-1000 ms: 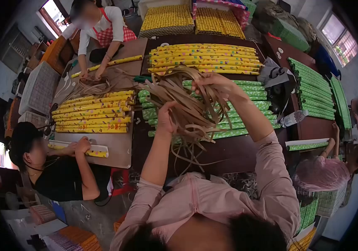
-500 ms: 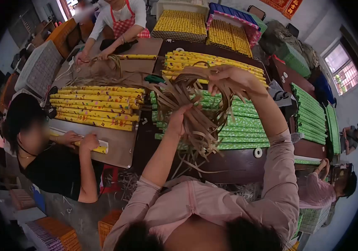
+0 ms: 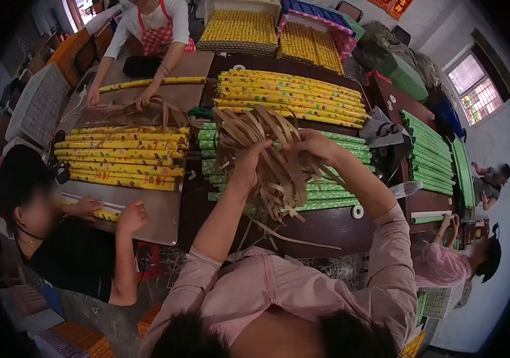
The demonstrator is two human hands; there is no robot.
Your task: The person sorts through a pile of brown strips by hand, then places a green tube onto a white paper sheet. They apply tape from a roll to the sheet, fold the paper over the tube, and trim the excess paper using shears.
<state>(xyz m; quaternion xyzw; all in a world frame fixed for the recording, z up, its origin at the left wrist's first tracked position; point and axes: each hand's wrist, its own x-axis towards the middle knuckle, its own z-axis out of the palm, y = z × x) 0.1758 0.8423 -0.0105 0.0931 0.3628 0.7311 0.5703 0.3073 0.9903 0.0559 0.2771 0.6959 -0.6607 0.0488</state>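
Observation:
A tangled bundle of brown strips (image 3: 273,161) is held up in front of my chest, over the dark table. My left hand (image 3: 247,164) grips it from the left, fingers wrapped round the strips. On the other side my right hand (image 3: 314,148) is closed on the bundle too. Loose ends hang below, and one long strip trails toward the table's near edge. Behind the bundle lie green patterned rolls (image 3: 338,194), partly hidden by it. Yellow patterned rolls (image 3: 290,95) are stacked just beyond.
At left, a person in black (image 3: 76,250) works on a yellow roll beside more yellow rolls (image 3: 123,155). Across the table, a person in a red checked apron (image 3: 156,36) handles brown strips. A tape roll (image 3: 357,212) and a plastic bottle (image 3: 405,189) are at right.
My right hand has come down and closer to my left, gathering the looped strips into a tighter bundle. The person across has spread their hands along the strips.

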